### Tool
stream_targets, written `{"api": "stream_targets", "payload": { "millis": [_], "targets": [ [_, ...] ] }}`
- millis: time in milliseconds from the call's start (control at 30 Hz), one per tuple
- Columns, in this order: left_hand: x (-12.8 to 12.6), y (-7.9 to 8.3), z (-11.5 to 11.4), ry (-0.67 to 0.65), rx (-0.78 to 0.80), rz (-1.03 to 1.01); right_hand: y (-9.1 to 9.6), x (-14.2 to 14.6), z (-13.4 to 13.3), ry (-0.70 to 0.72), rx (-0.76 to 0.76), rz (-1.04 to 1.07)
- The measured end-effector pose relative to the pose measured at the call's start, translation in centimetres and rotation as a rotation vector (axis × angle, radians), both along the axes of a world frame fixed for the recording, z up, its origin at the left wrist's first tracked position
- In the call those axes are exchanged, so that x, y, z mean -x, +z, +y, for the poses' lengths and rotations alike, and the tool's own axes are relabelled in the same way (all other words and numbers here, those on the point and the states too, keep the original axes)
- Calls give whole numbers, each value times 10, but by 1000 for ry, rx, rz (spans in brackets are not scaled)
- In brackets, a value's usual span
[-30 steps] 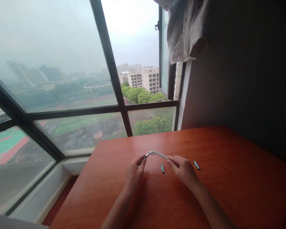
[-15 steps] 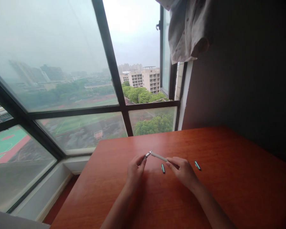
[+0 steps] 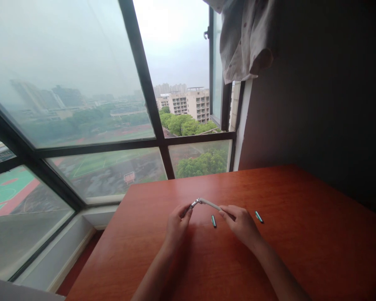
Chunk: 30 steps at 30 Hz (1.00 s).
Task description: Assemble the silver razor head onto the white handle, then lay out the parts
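Over a red-brown wooden table, my left hand pinches the dark metal-tipped end piece of a slim pen-like object. My right hand is closed round the white barrel of the same object. The two pieces meet at an angle just above the table between my hands. A small teal cylinder lies on the table between my hands. A second teal cylinder lies just right of my right hand.
A large window with dark frames fills the left and back, looking down on buildings and sports fields. A pale garment hangs at the top by a dark wall. The table's left edge drops toward the window sill.
The two pieces held between my hands shifted slightly: their joint dipped and rose again. Both hands stay in the same place, and the teal cylinders have not moved.
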<state>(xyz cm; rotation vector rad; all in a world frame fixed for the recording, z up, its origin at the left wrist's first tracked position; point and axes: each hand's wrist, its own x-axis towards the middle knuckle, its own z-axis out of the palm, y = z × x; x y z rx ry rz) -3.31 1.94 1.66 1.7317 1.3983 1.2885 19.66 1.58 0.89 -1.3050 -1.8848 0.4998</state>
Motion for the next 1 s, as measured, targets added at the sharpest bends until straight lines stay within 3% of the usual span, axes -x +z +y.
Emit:
{"api": "stream_targets", "payload": {
  "millis": [233,1000],
  "targets": [
    [-3,2,-1,-61,-20,17,1,-1,-1,-90,-46,-61],
    [-1,-1,-1,-77,-35,67,3,-2,-1,2,-11,0]
  ]
}}
